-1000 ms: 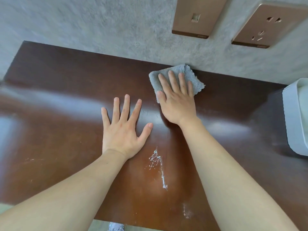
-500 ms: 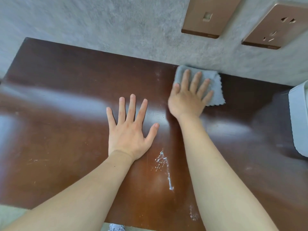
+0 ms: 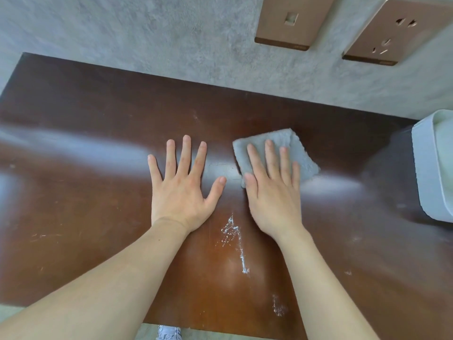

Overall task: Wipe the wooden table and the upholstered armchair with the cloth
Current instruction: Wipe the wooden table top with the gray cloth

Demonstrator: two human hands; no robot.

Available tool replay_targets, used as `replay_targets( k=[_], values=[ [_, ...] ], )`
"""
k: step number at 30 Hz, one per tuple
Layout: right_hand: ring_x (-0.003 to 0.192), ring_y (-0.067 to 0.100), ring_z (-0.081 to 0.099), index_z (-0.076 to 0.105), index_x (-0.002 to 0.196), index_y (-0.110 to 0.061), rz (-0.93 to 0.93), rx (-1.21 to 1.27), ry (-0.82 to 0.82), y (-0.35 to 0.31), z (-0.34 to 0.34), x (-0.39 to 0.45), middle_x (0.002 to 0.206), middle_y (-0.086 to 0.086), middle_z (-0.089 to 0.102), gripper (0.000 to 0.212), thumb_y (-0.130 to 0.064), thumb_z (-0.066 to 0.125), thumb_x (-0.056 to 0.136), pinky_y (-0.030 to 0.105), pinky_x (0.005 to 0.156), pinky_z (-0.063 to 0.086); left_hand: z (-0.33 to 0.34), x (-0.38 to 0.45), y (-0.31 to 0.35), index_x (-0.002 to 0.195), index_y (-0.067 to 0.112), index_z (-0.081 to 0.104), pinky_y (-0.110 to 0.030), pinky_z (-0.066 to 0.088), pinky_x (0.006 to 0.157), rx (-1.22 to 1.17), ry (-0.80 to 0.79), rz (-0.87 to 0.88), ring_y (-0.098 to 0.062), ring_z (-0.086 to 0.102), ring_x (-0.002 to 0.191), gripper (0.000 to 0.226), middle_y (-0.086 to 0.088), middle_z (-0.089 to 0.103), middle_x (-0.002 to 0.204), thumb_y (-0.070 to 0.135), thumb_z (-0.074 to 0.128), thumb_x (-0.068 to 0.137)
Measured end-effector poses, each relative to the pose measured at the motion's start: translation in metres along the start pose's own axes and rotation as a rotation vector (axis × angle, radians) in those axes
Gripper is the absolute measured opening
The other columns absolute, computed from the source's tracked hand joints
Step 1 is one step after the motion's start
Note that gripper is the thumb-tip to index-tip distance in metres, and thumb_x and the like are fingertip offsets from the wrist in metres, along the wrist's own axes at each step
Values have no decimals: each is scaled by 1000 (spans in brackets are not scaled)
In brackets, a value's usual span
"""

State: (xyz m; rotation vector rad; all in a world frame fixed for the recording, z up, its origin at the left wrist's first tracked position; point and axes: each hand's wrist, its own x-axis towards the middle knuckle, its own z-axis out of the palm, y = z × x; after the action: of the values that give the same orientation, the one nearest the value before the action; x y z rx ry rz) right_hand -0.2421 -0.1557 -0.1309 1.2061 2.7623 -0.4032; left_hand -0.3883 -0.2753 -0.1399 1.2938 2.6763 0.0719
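Surface (image 3: 85, 143): glossy dark-brown wood, flat, scuffed.
Cloth (image 3: 289, 143): fuzzy grey square, centre-right, under my right hand (image 3: 274, 192), fingers flat and spread.
Left hand (image 3: 181, 190): splayed on bare wood.
Smears (image 3: 235, 239): chalky white, lower centre.

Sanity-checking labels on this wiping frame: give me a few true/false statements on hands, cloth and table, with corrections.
1. The right hand presses flat on the grey cloth. True.
2. The left hand holds a second cloth. False: it lies bare and spread on the wooden table.
3. White smears mark the table between the forearms. True.
4. The cloth lies against the wall. False: bare table shows between them.
5. A white container sits at the table's left end. False: it is at the right edge of the view.
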Motion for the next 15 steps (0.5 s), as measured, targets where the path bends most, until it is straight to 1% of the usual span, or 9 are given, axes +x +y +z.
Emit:
replay_targets(
  k=[2, 5, 8, 10, 13, 15],
  values=[
    [151, 23, -20, -6, 157, -38, 43, -22, -12, 3, 5, -25, 166, -1, -12, 56, -48, 6, 103, 50, 123, -5, 0, 0, 0, 162, 29, 10, -64, 4, 121, 0, 2, -1, -30, -5, 156, 80, -4, 4, 170, 74, 4, 95],
    [150, 24, -24, -10, 156, -40, 44, -35, -36, 0, 7, -19, 165, -3, -17, 56, -49, 6, 103, 51, 122, -8, 0, 0, 0, 162, 28, 10, -64, 4, 121, -1, 4, 2, -30, -4, 156, 81, -4, 5, 170, 74, 5, 95],
    [150, 25, -22, -7, 156, -40, -51, -28, -19, -10, 2, 24, 166, -3, -15, 55, -47, 10, 104, 51, 121, -11, 0, 0, 0, 162, 26, 10, -64, 5, 121, -4, 7, 7, -30, -5, 156, 82, -4, 4, 170, 74, 7, 96],
    [151, 24, -19, -3, 156, -40, -123, 2, -37, -23, -3, 65, 166, -4, -12, 54, -46, 11, 104, 49, 119, -13, 1, 0, 0, 162, 19, 11, -64, 5, 121, -3, 1, 2, -29, -5, 156, 85, -4, 4, 170, 73, 9, 96],
    [152, 24, -16, 1, 156, -40, -247, -6, -69, -52, -9, 120, 167, -5, -8, 53, -45, 11, 105, 50, 120, -12, 0, 0, 1, 161, 10, 7, -63, 4, 122, 8, -21, -12, -28, -8, 156, 92, -8, 1, 170, 74, 5, 95],
    [152, 24, -14, 1, 156, -40, -332, -26, -87, -68, -10, 141, 167, -6, -6, 52, -43, 13, 106, 50, 120, -11, 0, 0, 1, 161, 6, 4, -62, 3, 122, 21, -35, -30, -27, -10, 156, 95, -12, -2, 169, 74, 3, 94]
  ],
)
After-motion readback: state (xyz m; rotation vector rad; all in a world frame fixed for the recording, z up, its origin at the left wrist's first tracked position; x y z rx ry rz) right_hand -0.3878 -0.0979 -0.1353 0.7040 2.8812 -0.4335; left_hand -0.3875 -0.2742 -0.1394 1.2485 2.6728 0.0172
